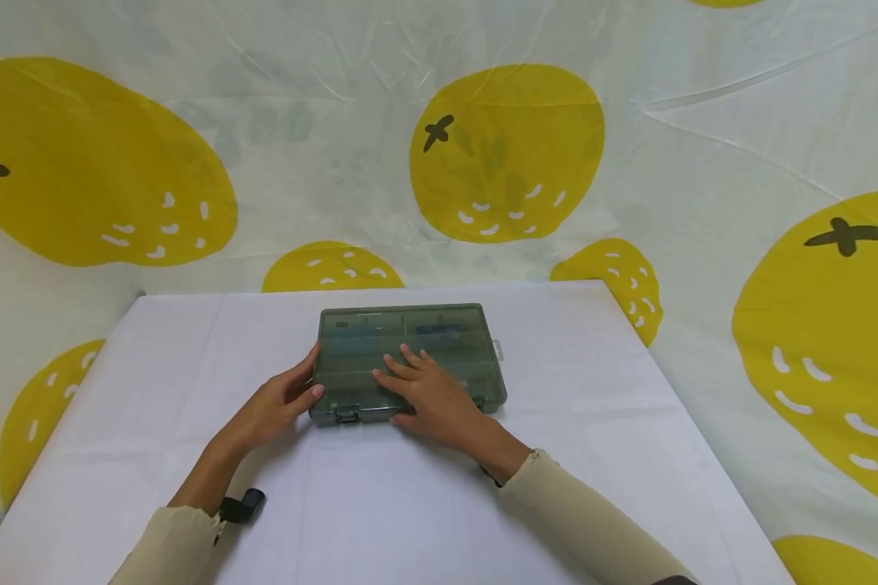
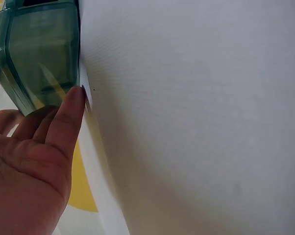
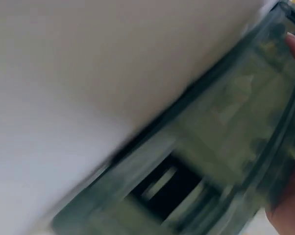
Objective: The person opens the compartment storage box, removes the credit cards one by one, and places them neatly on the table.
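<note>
A translucent grey-green plastic organizer box [image 1: 358,361] lies on the white table with its lid down. Bluish things show faintly through the lid. My left hand [image 1: 274,406] rests against the box's left side, thumb tip at the edge near the front corner. In the left wrist view its fairly straight fingers touch the side wall of the box [image 2: 42,54]. My right hand [image 1: 442,406] lies over the front right of the lid, fingers spread on it and thumb at the front edge. A front latch [image 1: 347,414] shows between the hands; the right wrist view is blurred.
The table [image 1: 593,487] has a white cover. Behind it and at its sides hangs a pale cloth [image 1: 336,162] printed with yellow fruit. A dark device [image 1: 243,505] is strapped at the left wrist. A small hanging tab [image 1: 498,349] juts from the box's right side.
</note>
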The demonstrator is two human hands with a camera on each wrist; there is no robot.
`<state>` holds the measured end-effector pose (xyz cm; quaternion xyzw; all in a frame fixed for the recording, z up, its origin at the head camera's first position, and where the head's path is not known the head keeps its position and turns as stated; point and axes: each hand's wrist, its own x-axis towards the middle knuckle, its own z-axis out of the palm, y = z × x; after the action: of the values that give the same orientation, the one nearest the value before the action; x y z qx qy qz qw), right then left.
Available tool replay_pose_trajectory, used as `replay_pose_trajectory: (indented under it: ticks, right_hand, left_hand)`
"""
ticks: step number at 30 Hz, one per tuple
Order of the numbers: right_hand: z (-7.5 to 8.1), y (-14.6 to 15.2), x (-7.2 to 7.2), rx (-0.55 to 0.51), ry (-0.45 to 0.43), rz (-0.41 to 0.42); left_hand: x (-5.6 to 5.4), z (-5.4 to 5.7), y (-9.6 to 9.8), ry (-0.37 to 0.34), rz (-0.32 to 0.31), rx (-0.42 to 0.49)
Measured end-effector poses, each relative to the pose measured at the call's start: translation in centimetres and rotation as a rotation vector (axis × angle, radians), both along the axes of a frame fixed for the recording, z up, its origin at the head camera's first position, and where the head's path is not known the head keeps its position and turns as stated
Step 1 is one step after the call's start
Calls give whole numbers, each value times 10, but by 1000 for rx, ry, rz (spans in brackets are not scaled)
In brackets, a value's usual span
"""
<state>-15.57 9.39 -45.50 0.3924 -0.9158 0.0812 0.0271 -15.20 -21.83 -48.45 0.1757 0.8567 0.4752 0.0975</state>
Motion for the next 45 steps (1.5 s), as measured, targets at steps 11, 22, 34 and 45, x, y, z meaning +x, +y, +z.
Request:
replay_pose_trajectory:
  ticks: [11, 22, 34, 45]
  right_hand:
    - [0, 57, 6, -107, -4, -35]
    - [5, 66, 2, -81, 31, -19]
    - [29, 73, -3, -144, 107, -7]
    - [60, 84, -20, -272, 205, 8]
  left_hand:
    - [1, -1, -2, -14, -19, 20]
    - [1, -6, -10, -95, -69, 53]
    - [3, -8, -20, -156, -84, 67]
    - [7, -6, -15, -192, -102, 99]
